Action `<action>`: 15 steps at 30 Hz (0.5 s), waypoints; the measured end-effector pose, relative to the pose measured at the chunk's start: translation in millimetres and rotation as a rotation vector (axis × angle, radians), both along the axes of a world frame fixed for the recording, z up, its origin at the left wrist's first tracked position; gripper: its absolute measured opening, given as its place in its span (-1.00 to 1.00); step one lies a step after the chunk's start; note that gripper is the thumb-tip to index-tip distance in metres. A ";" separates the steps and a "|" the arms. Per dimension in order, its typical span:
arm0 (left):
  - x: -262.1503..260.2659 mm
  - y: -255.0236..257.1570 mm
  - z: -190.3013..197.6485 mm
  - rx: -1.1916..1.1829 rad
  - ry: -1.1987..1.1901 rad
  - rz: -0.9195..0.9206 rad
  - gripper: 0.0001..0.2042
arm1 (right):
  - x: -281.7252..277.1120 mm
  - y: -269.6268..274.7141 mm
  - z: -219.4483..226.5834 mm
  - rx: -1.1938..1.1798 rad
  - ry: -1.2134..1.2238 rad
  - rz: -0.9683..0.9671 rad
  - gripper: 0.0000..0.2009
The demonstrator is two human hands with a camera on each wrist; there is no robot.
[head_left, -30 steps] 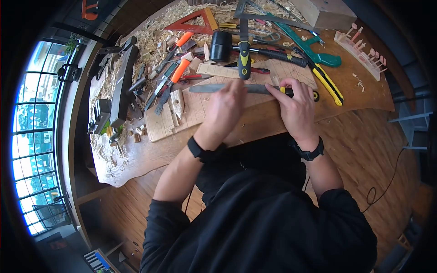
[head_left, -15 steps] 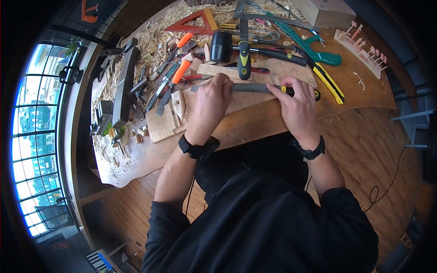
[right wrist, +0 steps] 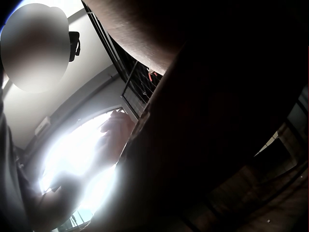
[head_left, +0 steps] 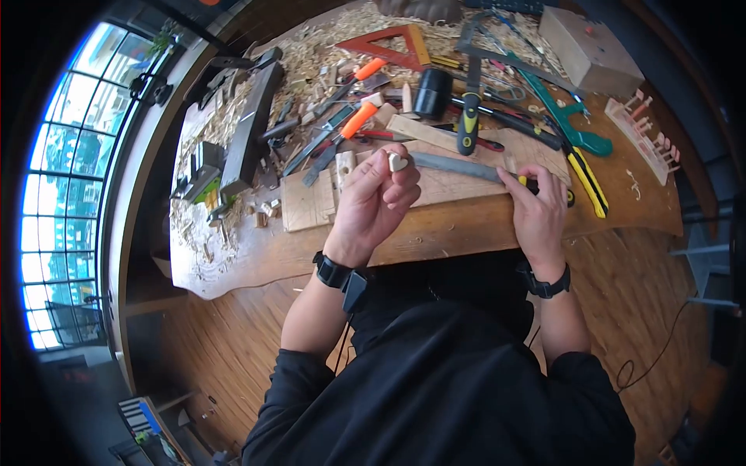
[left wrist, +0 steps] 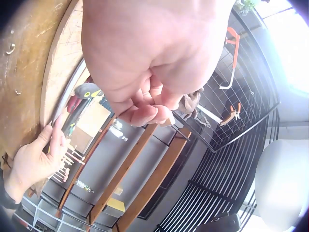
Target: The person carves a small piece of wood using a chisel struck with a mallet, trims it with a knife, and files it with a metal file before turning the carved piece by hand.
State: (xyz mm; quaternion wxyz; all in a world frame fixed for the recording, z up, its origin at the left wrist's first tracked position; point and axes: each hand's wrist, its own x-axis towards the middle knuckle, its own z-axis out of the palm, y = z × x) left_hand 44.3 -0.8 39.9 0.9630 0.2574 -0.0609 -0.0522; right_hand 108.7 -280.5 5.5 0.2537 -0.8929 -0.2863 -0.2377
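In the head view a small pale wooden piece [head_left: 397, 162] is pinched between the thumb and fingers of my left hand [head_left: 373, 198], raised palm up over the bench edge. The left wrist view shows the curled fingers of this hand [left wrist: 149, 82] with a sliver of the piece [left wrist: 169, 120] at the tips. My right hand [head_left: 542, 213] holds a flat grey file [head_left: 458, 168] near its black and yellow handle. The file's blade points left over a wooden board [head_left: 307, 206], its far end beside my left fingers. The right wrist view is mostly dark.
Behind the board lie a black mallet [head_left: 433, 93], a yellow-green handled tool [head_left: 468, 124], a green saw [head_left: 594, 144], a red triangle square [head_left: 388, 48] and wood shavings. A wood block [head_left: 590, 54] and a rack of small pink pieces [head_left: 633, 132] stand at right.
My left hand has lifted off the file and turned palm up, bringing the small piece into sight. My right hand still holds the file. The head view has shifted.
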 end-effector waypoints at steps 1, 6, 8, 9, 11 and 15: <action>-1.9 0.2 -0.5 -0.025 -0.016 -0.019 -0.70 | -0.4 0.7 0.2 -0.002 -0.005 0.015 -0.64; -7.4 0.4 0.5 -0.058 -0.060 -0.042 -0.68 | -1.5 1.5 -0.6 -0.013 -0.004 -0.004 -0.61; -9.4 -1.0 2.3 -0.064 -0.074 -0.043 -0.68 | -1.5 1.2 -1.0 -0.019 -0.004 -0.003 -0.60; -10.3 -1.4 3.4 -0.066 -0.083 -0.049 -0.68 | -1.4 1.1 -0.9 -0.021 -0.007 -0.002 -0.59; -11.8 -1.8 4.9 -0.075 -0.090 -0.052 -0.68 | -1.2 0.6 -2.0 -0.024 -0.012 0.000 -0.58; -14.1 -2.1 6.4 -0.087 -0.101 -0.061 -0.67 | -1.0 0.0 -3.9 -0.024 -0.011 -0.001 -0.58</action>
